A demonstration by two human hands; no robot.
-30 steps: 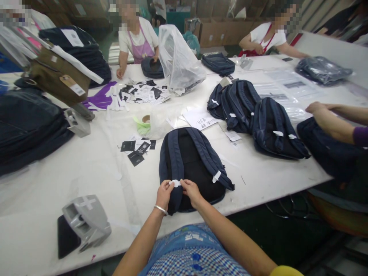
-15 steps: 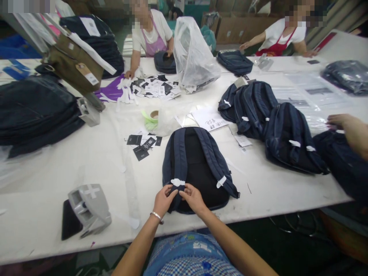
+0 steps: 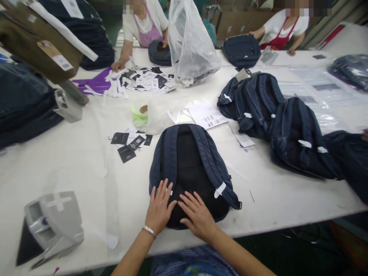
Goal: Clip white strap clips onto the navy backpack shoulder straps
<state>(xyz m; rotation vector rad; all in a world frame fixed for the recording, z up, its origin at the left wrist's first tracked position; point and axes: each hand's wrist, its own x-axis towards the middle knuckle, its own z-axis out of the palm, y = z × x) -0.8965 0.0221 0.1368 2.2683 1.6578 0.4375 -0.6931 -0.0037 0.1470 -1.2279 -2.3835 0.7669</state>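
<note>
A navy backpack (image 3: 184, 161) lies on the white table in front of me, its black back panel and both straps facing up. My left hand (image 3: 159, 205) rests flat with fingers spread over the lower end of the left strap (image 3: 170, 153). Most of the white tie there is hidden under it. On the lower back panel lies my right hand (image 3: 198, 216), fingers stretched out and holding nothing. A white tie (image 3: 220, 190) with a toothed edge is wrapped round the lower right strap, beside that hand.
Several strapped navy backpacks (image 3: 296, 138) lie at the right. Black tags (image 3: 126, 145) and a tape roll (image 3: 143, 110) sit left of centre. A grey tape dispenser (image 3: 54, 222) stands front left. Across the table, two people handle navy bags, near a clear plastic bag (image 3: 194, 46).
My hands have let go of the left strap's end and now lie open on the backpack. My view has shifted. The co-worker's hand at the right has drawn back.
</note>
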